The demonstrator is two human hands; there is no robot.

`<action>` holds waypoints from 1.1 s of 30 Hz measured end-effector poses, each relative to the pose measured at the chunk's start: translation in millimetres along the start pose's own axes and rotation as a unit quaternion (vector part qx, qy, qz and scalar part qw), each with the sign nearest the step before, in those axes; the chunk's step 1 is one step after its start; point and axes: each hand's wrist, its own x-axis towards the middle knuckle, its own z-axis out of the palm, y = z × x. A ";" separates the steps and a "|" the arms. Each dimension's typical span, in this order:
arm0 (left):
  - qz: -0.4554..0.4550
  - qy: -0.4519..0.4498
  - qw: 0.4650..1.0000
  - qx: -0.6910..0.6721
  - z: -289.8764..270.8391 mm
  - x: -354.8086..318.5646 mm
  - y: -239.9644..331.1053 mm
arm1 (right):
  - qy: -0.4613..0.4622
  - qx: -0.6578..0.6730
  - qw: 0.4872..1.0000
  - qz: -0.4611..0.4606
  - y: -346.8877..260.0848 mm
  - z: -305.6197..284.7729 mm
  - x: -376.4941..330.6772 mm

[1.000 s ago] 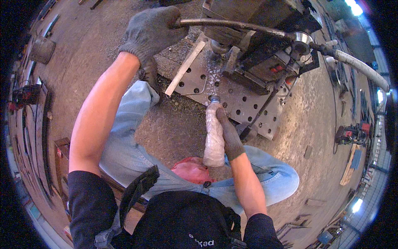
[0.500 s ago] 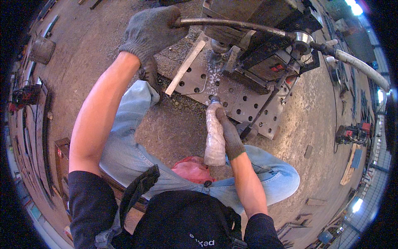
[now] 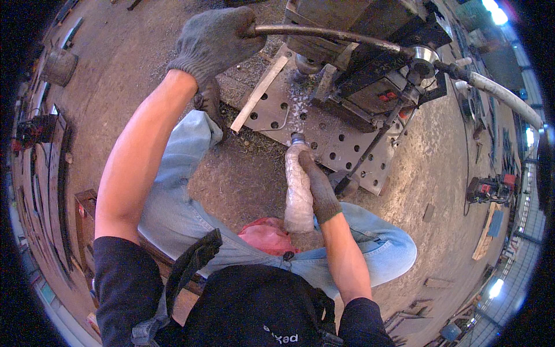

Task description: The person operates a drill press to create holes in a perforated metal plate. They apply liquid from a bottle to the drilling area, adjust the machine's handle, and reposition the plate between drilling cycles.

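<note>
My left hand [image 3: 215, 43], in a grey knit glove, is closed round the end of a long metal lever [image 3: 329, 33]. The lever runs right to a round hub [image 3: 424, 62] on a dark drilling machine [image 3: 361, 23]. Lower down, my gloved right hand [image 3: 319, 188] grips a cloudy, wrinkled plastic bottle [image 3: 297, 194]. Its narrow top points away from me, at the near edge of a metal plate [image 3: 321, 139] with several round holes. Whitish wet splashes and shavings streak the plate between the bottle and the machine.
A pale flat strip [image 3: 260, 94] lies across the plate's left part. A white-covered hose or handle [image 3: 503, 92] reaches right from the hub. Below the bottle is a red cloth-like thing [image 3: 266, 236]. A bucket-like container [image 3: 59, 67] stands at far left; red-and-black equipment [image 3: 491, 188] sits at right.
The bottle has shifted very slightly left in my right hand. My left hand and the lever have barely moved; both grips are the same.
</note>
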 end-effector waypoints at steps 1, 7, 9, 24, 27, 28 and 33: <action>0.005 0.006 1.000 -0.001 0.3 -0.7 -0.7 | 0.000 0.001 1.000 0.001 -1.8 2.5 -2.8; 0.001 0.000 1.000 -0.015 -1.5 -0.2 2.9 | -0.010 0.010 1.000 -0.015 -1.3 -0.8 -1.2; -0.005 0.005 1.000 -0.007 -1.0 -0.9 2.9 | -0.009 0.016 1.000 0.000 -3.8 1.6 -3.7; 0.004 0.016 1.000 0.007 0.1 -1.3 1.8 | 0.030 -0.067 0.997 0.013 -4.7 3.4 -3.0; -0.004 0.012 1.000 0.003 -2.6 -1.4 5.5 | 0.030 -0.092 0.995 0.006 1.0 -5.6 5.2; -0.008 0.010 1.000 0.002 -2.7 -1.3 6.4 | 0.031 -0.094 0.995 0.006 1.0 -6.9 4.8; 0.001 0.004 1.000 -0.004 -0.3 -1.3 0.8 | 0.016 -0.053 0.998 -0.005 -1.0 -0.6 -0.6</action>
